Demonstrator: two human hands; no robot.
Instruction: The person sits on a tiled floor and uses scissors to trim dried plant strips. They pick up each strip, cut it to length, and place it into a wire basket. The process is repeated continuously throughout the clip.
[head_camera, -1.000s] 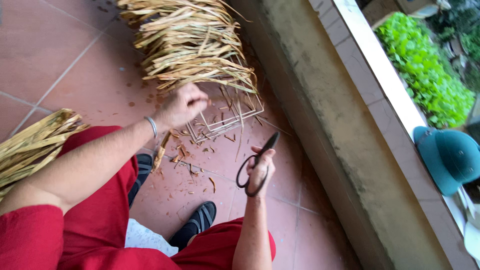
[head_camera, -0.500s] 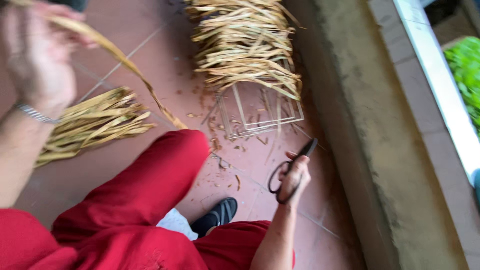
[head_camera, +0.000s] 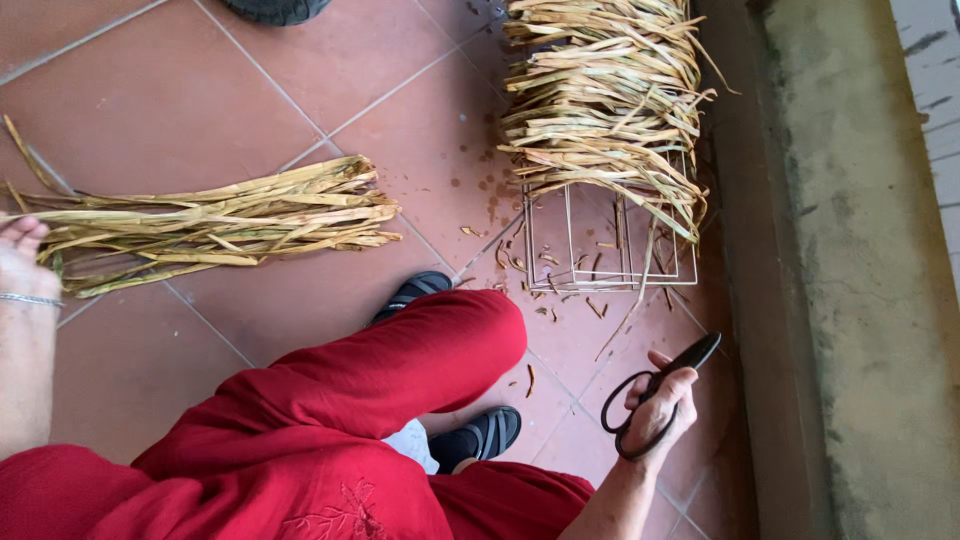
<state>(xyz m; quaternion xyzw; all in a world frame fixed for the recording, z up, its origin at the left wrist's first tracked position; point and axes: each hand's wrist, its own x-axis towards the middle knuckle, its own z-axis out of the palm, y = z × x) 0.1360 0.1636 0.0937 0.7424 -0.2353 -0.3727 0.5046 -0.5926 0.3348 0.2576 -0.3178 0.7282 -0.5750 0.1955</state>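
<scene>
While the right hand (head_camera: 655, 412) is wrapped around a pair of black scissors (head_camera: 650, 400), blades shut and pointing up toward the wire frame (head_camera: 610, 245), the left hand (head_camera: 22, 262) sits at the picture's left edge with fingers loosely curled on the near end of a loose bundle of dried leaf strips (head_camera: 215, 222) lying flat on the red floor tiles (head_camera: 300, 70). Those strips look light, dry and a bit brittle, so I'd guess they bend fine but crack if pinched hard; grabbing the bunch near its end seems safest. More strips (head_camera: 600, 100) are already woven over the frame's top half. Cut scraps (head_camera: 545, 300) litter the tiles, the red-trousered knee (head_camera: 440, 340) sits between the hands, and a concrete ledge (head_camera: 850, 280) runs along the right.
</scene>
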